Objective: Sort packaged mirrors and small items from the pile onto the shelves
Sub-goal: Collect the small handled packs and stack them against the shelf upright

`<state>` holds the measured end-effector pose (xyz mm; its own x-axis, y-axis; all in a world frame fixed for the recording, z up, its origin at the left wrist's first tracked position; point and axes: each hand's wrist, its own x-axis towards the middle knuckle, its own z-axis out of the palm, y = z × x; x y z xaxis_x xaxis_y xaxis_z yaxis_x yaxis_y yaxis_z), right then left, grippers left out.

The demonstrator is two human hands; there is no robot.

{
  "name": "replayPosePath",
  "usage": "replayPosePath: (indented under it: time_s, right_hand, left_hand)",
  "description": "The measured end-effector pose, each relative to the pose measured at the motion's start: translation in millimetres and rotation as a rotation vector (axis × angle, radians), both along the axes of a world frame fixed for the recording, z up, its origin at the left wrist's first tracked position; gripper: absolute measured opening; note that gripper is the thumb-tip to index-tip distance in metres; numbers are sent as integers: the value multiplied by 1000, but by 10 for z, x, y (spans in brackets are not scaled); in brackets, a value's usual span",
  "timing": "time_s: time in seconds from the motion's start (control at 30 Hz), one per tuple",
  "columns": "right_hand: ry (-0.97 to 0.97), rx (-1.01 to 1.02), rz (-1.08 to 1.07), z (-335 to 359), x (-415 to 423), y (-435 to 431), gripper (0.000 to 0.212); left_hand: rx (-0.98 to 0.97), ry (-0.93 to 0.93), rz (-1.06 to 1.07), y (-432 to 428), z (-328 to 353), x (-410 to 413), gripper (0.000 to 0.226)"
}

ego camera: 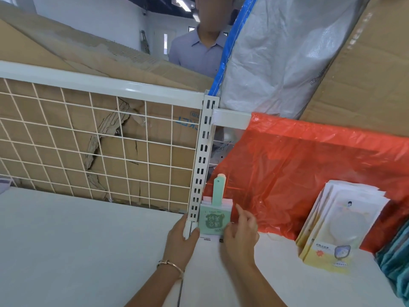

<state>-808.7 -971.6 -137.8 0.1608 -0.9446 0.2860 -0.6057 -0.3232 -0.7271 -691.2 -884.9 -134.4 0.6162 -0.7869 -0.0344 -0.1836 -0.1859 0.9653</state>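
Mirror pkg beside post, pkg stack rightward.

A white wire grid met a slotted post. Cardboard boxes leaned behind it, before a white wall. Strip lights glowed overhead.

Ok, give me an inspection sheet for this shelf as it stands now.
Surface: white shelf, wire grid at the back.
Job's things: green pack upright against the slotted post, handle up; yellow packs leaning on the red sheet, right.
Clutter: teal items at the far right edge.
Grippers: left hand at the post, thumb on the green pack; right hand touches its right edge; grip unclear.
Cables: nothing seen.
Surroundings: cardboard boxes, woven sack, a person behind.
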Motion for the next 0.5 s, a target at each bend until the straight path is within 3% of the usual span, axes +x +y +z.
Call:
replayPosePath:
  time_s: [0.2, 0.3, 0.5]
  right_hand:
    - [166, -14, 238, -40, 169, 312, 33]
    - [243, -18, 430, -46, 364, 507, 49]
    - [331, -36, 696, 94, 1005, 979, 61]
  left_hand:
    - [52, -12, 106, 291, 52, 119, 64]
    - [86, -70, 136, 533, 87, 231, 66]
    - [204, -179, 247, 1299, 152, 834, 67]
